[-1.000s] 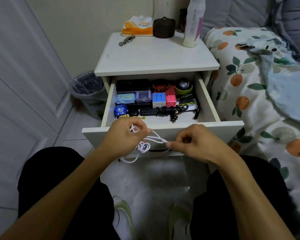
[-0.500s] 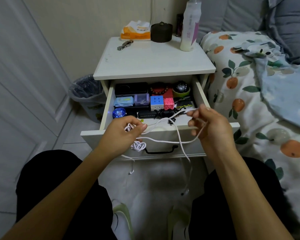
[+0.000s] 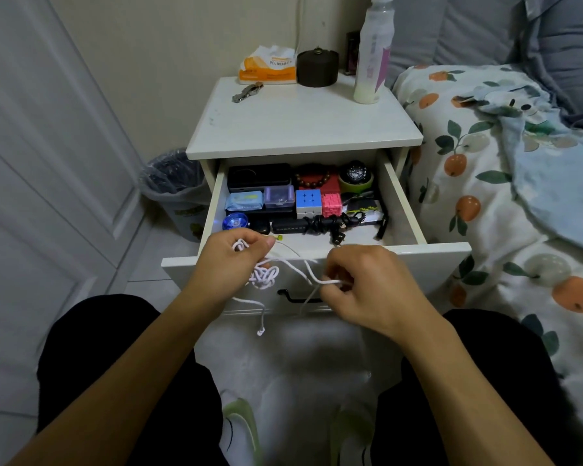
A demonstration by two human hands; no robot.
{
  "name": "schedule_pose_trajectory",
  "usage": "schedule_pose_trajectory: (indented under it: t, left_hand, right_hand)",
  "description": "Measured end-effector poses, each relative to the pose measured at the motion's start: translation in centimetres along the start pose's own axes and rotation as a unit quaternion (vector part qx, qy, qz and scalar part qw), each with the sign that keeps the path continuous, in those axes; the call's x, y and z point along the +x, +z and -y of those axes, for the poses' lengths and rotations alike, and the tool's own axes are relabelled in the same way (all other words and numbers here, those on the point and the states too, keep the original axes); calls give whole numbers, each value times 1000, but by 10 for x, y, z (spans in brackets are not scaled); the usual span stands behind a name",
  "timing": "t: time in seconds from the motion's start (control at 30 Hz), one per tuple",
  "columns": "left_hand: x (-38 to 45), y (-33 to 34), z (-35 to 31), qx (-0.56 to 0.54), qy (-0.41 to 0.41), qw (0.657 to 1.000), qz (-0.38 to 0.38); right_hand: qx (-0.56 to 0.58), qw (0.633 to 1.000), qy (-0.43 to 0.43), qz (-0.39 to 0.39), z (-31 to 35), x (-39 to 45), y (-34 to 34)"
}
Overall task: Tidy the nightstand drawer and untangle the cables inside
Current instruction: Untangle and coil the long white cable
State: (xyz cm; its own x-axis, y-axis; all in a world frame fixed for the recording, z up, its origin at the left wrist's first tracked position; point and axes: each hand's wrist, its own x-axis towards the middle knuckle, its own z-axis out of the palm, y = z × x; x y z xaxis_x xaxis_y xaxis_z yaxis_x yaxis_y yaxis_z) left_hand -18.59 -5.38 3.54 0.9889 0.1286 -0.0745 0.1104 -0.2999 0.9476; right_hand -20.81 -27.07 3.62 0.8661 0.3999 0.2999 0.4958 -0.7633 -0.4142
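Observation:
The white nightstand's drawer [image 3: 428, 260] stands pulled out, full of small items. In front of it my left hand [image 3: 226, 264] pinches a tangled white cable [image 3: 265, 275]; a knot of loops hangs just below its fingers. My right hand [image 3: 371, 287] pinches a strand of the same cable at about the drawer handle's height. One loose end with a plug dangles toward the floor. A coiled black cable [image 3: 327, 223] lies inside the drawer near its front.
In the drawer sit a colour cube [image 3: 307, 201], a pink cube [image 3: 331, 205], a blue yo-yo [image 3: 236, 222], boxes, beads and a watch. A bottle [image 3: 371, 55], dark jar and tissue pack stand on top. A bin [image 3: 175, 183] is left, the bed right.
My right hand has come down and left from above the drawer edge to the front of the drawer, taking a new pinch on the white cable. The left hand stayed put.

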Motion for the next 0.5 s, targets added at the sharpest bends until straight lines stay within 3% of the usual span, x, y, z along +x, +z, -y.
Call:
schedule_pose_trajectory:
  t: [0.13, 0.3, 0.4, 0.5]
  left_hand:
    - [0, 1, 0, -33, -4, 999, 5]
    - [-5, 1, -6, -27, 53, 994, 96]
    - [-9, 0, -11, -6, 68, 983, 168]
    - [-9, 1, -6, 20, 88, 983, 160]
  right_hand:
    - [93, 993, 41, 53, -2, 2, 8]
    - [297, 952, 77, -15, 0, 4, 3]
    - [445, 876, 139, -120, -2, 5, -8]
    - [592, 751, 222, -191, -6, 8, -19]
